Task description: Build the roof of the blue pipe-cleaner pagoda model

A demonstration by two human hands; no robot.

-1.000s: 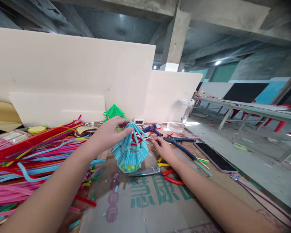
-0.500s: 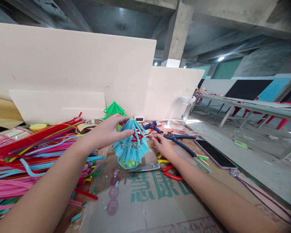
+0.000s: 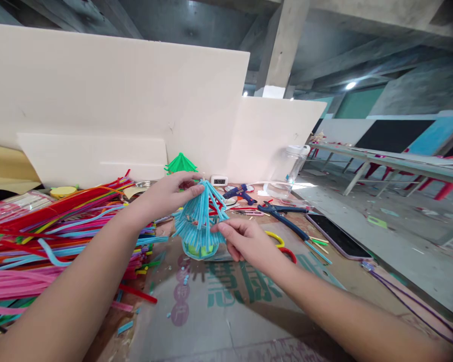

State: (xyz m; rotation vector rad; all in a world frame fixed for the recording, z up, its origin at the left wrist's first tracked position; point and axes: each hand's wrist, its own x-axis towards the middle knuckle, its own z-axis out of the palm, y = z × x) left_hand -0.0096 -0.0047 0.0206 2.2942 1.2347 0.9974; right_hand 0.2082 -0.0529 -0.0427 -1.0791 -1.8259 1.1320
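A small blue pavilion model (image 3: 202,211), built of pipe cleaners with a pointed top and a flared lower tier, stands on the board. My left hand (image 3: 175,193) grips its peak between thumb and fingers. At its right side my right hand (image 3: 247,241) has thumb and forefinger pinched together, the tips touching the lower tier. Whatever lies between those fingertips is too small to make out. Behind my right hand, scissors (image 3: 275,239) with a yellow and a red handle loop are partly hidden.
Coloured pipe cleaners (image 3: 60,226) are heaped on the left. A green model roof (image 3: 181,163), a small digital clock (image 3: 219,180) and a blue glue gun (image 3: 239,193) stand behind. Blue-handled pliers (image 3: 287,221), a phone (image 3: 337,236) and a clear bottle (image 3: 289,171) are to the right.
My right hand has moved left and nearer, from beside the glue gun to the model's side. My left hand has closed on the peak. The scissors are now more covered.
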